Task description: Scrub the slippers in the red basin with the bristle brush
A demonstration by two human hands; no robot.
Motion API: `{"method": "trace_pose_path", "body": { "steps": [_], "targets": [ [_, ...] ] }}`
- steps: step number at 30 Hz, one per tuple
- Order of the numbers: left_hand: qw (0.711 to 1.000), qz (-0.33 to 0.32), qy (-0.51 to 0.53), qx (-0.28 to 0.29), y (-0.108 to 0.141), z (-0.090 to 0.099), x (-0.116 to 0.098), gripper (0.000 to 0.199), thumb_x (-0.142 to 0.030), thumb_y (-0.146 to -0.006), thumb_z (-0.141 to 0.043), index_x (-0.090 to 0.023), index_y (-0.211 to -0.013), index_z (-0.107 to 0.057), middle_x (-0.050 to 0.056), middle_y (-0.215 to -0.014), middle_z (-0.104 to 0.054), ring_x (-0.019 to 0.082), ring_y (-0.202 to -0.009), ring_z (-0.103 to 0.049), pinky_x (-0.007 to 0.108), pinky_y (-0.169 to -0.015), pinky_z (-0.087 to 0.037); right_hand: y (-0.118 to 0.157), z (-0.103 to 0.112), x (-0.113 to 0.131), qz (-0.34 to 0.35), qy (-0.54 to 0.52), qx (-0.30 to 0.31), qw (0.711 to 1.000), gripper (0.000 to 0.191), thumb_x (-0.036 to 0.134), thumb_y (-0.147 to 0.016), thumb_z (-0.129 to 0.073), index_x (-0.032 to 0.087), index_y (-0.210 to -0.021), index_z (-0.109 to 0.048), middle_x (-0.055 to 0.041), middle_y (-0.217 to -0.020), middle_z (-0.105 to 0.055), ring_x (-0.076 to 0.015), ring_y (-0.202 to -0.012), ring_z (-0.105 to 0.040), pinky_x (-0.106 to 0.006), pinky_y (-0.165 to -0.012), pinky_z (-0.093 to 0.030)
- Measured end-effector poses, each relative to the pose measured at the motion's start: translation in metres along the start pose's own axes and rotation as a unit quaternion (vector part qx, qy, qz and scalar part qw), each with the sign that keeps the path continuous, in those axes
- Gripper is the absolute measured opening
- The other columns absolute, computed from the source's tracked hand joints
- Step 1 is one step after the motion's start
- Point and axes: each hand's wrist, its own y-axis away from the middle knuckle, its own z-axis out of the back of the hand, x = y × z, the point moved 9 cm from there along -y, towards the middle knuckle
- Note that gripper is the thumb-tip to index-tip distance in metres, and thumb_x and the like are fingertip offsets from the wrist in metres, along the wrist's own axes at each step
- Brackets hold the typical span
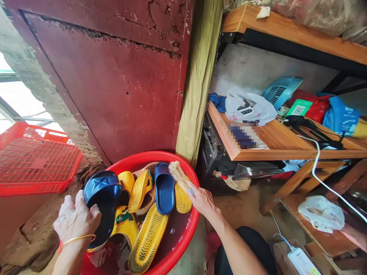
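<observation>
My left hand [76, 219], with a gold bangle at its wrist, grips the left edge of a dark blue slipper [103, 193]. This slipper leans at the left side of a red basin [196, 221] of dark water. My right hand [202, 200] is closed round a scrub brush [178, 173], its pale bristles up over the basin's right side. Between my hands lie a smaller blue slipper [164, 189], a yellow slipper sole [149, 240], a yellow slipper with a green cartoon [124, 225] and other yellow slippers [140, 191], partly in the water.
Behind the basin stand a dark red door [123, 88] and a wooden post [197, 88]. A red plastic crate [37, 160] is at left, above brown sacking [37, 236]. At right, a wooden shelf [286, 152] carries bags and a blue fan [281, 91]; a power strip [302, 261] sits below.
</observation>
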Motion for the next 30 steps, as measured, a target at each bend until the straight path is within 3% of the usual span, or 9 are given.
{"method": "trace_pose_path", "body": {
  "steps": [3, 5, 7, 9, 11, 16, 19, 23, 30],
  "targets": [
    [0.992, -0.088, 0.092, -0.006, 0.025, -0.012, -0.043, 0.062, -0.045, -0.087, -0.046, -0.006, -0.135, -0.053, 0.028, -0.140, -0.055, 0.043, -0.131, -0.052, 0.059, -0.107, -0.040, 0.001, 0.011, -0.002, -0.001, -0.032, -0.024, 0.999, 0.053, 0.034, -0.099, -0.043, 0.029, -0.153, -0.041, -0.0062, -0.112, -0.076, -0.0206, -0.098, -0.071, -0.030, -0.086, -0.051],
    [0.960, -0.104, 0.234, 0.114, 0.057, -0.047, -0.075, 0.050, -0.051, -0.085, -0.051, -0.018, -0.121, -0.063, 0.017, -0.121, -0.071, 0.032, -0.110, -0.067, 0.048, -0.101, -0.049, 0.000, 0.012, -0.003, -0.001, -0.039, -0.027, 0.999, 0.053, 0.034, -0.099, -0.043, 0.028, -0.152, -0.042, -0.0064, -0.111, -0.076, -0.0210, -0.097, -0.072, -0.031, -0.085, -0.052],
    [0.890, -0.073, 0.362, 0.268, 0.104, -0.089, -0.108, 0.045, -0.055, -0.080, -0.061, -0.023, -0.111, -0.066, 0.011, -0.110, -0.076, 0.029, -0.104, -0.070, 0.043, -0.097, -0.054, -0.001, 0.011, -0.002, 0.000, -0.034, -0.024, 0.999, 0.054, 0.033, -0.099, -0.043, 0.028, -0.153, -0.041, -0.0067, -0.109, -0.076, -0.0211, -0.095, -0.072, -0.030, -0.084, -0.052],
    [0.811, 0.015, 0.422, 0.405, 0.156, -0.132, -0.134, 0.050, -0.056, -0.075, -0.069, -0.021, -0.112, -0.067, 0.011, -0.104, -0.077, 0.028, -0.095, -0.072, 0.041, -0.083, -0.059, -0.001, 0.011, -0.002, 0.002, -0.028, -0.025, 0.999, 0.055, 0.032, -0.099, -0.044, 0.028, -0.153, -0.040, -0.0073, -0.109, -0.076, -0.0212, -0.094, -0.072, -0.030, -0.083, -0.052],
    [0.755, 0.149, 0.434, 0.468, 0.195, -0.167, -0.146, 0.058, -0.053, -0.067, -0.079, -0.019, -0.112, -0.066, 0.012, -0.100, -0.076, 0.029, -0.087, -0.073, 0.039, -0.067, -0.060, 0.000, 0.014, -0.002, 0.005, -0.029, -0.027, 0.999, 0.055, 0.032, -0.099, -0.044, 0.028, -0.153, -0.039, -0.0073, -0.109, -0.076, -0.0216, -0.094, -0.072, -0.030, -0.082, -0.052],
    [0.643, 0.409, 0.476, 0.440, 0.227, -0.210, -0.163, 0.029, -0.028, -0.073, -0.081, -0.015, -0.094, -0.065, 0.011, -0.088, -0.074, 0.022, -0.078, -0.072, 0.031, -0.065, -0.057, 0.005, 0.026, -0.006, 0.006, -0.043, -0.043, 0.998, 0.052, 0.033, -0.099, -0.042, 0.029, -0.151, -0.043, -0.0063, -0.112, -0.076, -0.0216, -0.098, -0.072, -0.031, -0.087, -0.051],
    [0.593, 0.460, 0.496, 0.437, 0.228, -0.220, -0.179, 0.012, -0.021, -0.081, -0.073, -0.015, -0.082, -0.063, 0.004, -0.068, -0.067, 0.014, -0.058, -0.067, 0.024, -0.057, -0.054, 0.009, 0.030, -0.009, 0.010, -0.041, -0.047, 0.998, 0.053, 0.033, -0.099, -0.043, 0.029, -0.151, -0.043, -0.0060, -0.111, -0.076, -0.0209, -0.098, -0.071, -0.030, -0.088, -0.051],
    [0.590, 0.448, 0.511, 0.436, 0.217, -0.214, -0.197, 0.013, -0.018, -0.088, -0.065, -0.015, -0.075, -0.063, -0.002, -0.056, -0.059, 0.007, -0.042, -0.055, 0.016, -0.047, -0.048, 0.010, 0.034, -0.011, 0.015, -0.041, -0.055, 0.998, 0.056, 0.034, -0.099, -0.044, 0.029, -0.154, -0.037, -0.0070, -0.110, -0.076, -0.0217, -0.095, -0.072, -0.031, -0.084, -0.051],
    [0.616, 0.380, 0.545, 0.424, 0.177, -0.157, -0.189, 0.014, -0.010, -0.080, -0.070, -0.016, -0.092, -0.067, 0.005, -0.088, -0.077, 0.013, -0.070, -0.072, 0.023, -0.068, -0.060, 0.007, 0.028, -0.009, 0.018, -0.031, -0.047, 0.998, 0.052, 0.035, -0.099, -0.043, 0.027, -0.151, -0.042, -0.0081, -0.112, -0.075, -0.0228, -0.096, -0.071, -0.033, -0.086, -0.050]
  ]
}}
